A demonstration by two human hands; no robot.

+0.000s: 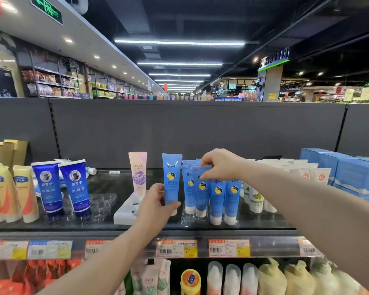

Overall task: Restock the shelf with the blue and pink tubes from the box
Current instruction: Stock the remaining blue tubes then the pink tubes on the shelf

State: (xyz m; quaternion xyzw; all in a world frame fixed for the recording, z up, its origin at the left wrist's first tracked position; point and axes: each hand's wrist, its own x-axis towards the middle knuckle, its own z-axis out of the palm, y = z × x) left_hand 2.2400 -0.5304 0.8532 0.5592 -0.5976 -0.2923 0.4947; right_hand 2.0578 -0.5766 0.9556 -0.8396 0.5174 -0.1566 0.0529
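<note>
Forearms crossed the price tags (pixel 176 248) on the dark shelf (pixel 107 182) edge. At left stood dark blue tubes (pixel 48 184), then a pink tube (pixel 137 173) in a white tray (pixel 124 211). Next, the left hand (pixel 156 206) gripped a blue tube (pixel 172 177) upright; the right hand (pixel 219 165) pinched the top of a second blue tube (pixel 201 188) in its row. Overhead ran strip lights (pixel 179 42).

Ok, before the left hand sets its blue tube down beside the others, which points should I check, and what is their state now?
1. Left hand grips the light blue tube: ok, fingers curl round its lower part.
2. That tube upright, crimped end up: ok.
3. Right hand steadies the second blue tube: ok, it pinches the top.
4. Free slot in the clear tray: cannot tell, tubes and hand hide it.
5. Pink tube out of the way: ok, upright in the white tray, apart from the held tube.
</note>
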